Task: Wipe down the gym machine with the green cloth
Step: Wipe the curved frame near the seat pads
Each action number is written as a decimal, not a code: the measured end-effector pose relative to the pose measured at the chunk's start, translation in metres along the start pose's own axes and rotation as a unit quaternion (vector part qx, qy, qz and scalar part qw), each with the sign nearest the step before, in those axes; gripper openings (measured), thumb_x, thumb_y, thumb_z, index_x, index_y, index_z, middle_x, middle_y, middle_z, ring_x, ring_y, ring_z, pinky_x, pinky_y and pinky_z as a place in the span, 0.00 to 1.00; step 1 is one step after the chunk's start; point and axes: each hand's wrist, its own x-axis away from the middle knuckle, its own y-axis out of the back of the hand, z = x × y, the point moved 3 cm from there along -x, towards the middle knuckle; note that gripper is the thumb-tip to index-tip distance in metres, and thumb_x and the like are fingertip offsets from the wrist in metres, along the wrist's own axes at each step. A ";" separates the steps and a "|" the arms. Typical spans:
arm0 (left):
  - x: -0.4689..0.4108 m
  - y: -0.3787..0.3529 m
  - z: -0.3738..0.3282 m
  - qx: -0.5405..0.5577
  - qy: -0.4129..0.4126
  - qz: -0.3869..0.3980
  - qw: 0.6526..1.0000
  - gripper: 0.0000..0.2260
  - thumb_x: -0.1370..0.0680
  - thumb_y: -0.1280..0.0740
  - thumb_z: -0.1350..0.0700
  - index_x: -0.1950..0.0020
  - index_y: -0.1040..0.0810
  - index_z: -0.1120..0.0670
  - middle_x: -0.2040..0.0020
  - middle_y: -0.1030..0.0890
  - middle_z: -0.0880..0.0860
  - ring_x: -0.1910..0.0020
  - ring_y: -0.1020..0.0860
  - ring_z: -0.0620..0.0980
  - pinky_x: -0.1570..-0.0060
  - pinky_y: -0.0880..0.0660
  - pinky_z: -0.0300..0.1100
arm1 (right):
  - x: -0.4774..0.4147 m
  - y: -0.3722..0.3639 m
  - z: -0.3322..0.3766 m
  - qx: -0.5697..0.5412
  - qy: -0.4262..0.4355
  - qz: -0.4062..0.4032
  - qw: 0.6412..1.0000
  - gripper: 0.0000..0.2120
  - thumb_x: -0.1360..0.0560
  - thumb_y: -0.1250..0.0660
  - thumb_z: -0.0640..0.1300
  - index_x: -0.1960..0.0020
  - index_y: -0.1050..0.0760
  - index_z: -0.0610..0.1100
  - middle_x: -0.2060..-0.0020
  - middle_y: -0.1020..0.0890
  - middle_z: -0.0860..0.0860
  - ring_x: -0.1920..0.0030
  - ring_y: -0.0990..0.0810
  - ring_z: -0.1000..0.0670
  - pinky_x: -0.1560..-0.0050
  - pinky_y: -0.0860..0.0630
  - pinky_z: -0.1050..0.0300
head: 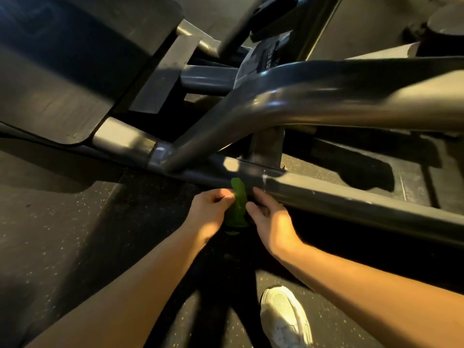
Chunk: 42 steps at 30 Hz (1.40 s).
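Note:
The green cloth (pixel 238 204) hangs bunched between my two hands, its top end lying against the low grey frame bar (pixel 351 202) of the gym machine. My left hand (pixel 211 209) pinches the cloth's left side with curled fingers. My right hand (pixel 270 217) sits on the cloth's right side, its fingers reaching toward the bar; whether they grip the cloth is hidden. A thicker curved tube (pixel 313 104) of the machine crosses above the bar.
A dark padded seat (pixel 62 71) fills the upper left. Speckled rubber floor (pixel 75 222) lies below the bar. My white shoe (pixel 285 317) stands at the bottom, right of centre. More frame parts and a round weight (pixel 444 28) sit at the top right.

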 end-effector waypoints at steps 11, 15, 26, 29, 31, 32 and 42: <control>-0.018 0.009 -0.003 -0.051 -0.032 -0.077 0.995 0.07 0.18 0.33 0.61 0.43 0.17 0.55 0.54 0.14 0.51 0.56 0.15 0.47 0.51 0.17 0.43 | -0.032 -0.015 -0.004 -0.055 -0.076 -0.039 0.995 0.10 0.18 0.33 0.44 0.40 0.18 0.54 0.47 0.15 0.53 0.48 0.17 0.52 0.38 0.22 0.53; -0.033 0.042 -0.022 -0.160 -0.136 -0.241 0.948 0.19 0.21 0.28 0.52 0.32 0.26 0.52 0.41 0.24 0.46 0.47 0.22 0.40 0.49 0.26 0.30 | -0.075 0.008 0.017 0.070 -0.014 -0.134 0.988 0.14 0.18 0.34 0.45 0.34 0.20 0.46 0.47 0.18 0.51 0.44 0.19 0.47 0.47 0.27 0.59; -0.065 0.059 -0.017 -0.118 -0.203 -0.268 0.934 0.21 0.22 0.29 0.46 0.32 0.25 0.51 0.38 0.22 0.51 0.39 0.22 0.46 0.37 0.23 0.46 | -0.139 -0.057 -0.023 0.545 0.213 0.079 0.807 0.24 0.23 0.33 0.44 0.27 0.27 0.43 0.23 0.38 0.45 0.24 0.41 0.37 0.28 0.35 0.45; -0.062 0.056 -0.017 -0.118 -0.216 -0.266 0.932 0.21 0.21 0.30 0.47 0.30 0.26 0.52 0.36 0.24 0.51 0.37 0.25 0.46 0.38 0.26 0.34 | -0.148 -0.052 -0.024 0.593 0.258 0.095 0.757 0.24 0.21 0.36 0.51 0.25 0.29 0.50 0.21 0.39 0.48 0.22 0.46 0.41 0.29 0.40 0.42; -0.062 0.054 -0.016 -0.114 -0.215 -0.266 0.933 0.21 0.20 0.30 0.49 0.29 0.28 0.52 0.34 0.27 0.51 0.36 0.27 0.46 0.44 0.30 0.24 | -0.155 -0.043 -0.027 0.622 0.284 0.109 0.722 0.25 0.20 0.39 0.54 0.23 0.32 0.52 0.20 0.39 0.51 0.20 0.48 0.43 0.29 0.42 0.40; -0.063 0.054 -0.015 -0.111 -0.216 -0.266 0.933 0.21 0.20 0.30 0.49 0.29 0.28 0.51 0.33 0.28 0.50 0.35 0.27 0.47 0.45 0.30 0.24 | -0.158 -0.035 -0.028 0.628 0.296 0.105 0.712 0.25 0.19 0.40 0.54 0.23 0.33 0.52 0.21 0.37 0.51 0.21 0.46 0.43 0.29 0.41 0.39; -0.068 0.055 -0.010 -0.105 -0.212 -0.264 0.935 0.22 0.20 0.30 0.47 0.28 0.29 0.50 0.32 0.32 0.49 0.31 0.30 0.51 0.44 0.32 0.24 | -0.242 0.034 -0.010 0.649 0.130 0.000 0.749 0.23 0.18 0.40 0.47 0.24 0.34 0.45 0.22 0.37 0.47 0.29 0.37 0.37 0.36 0.32 0.43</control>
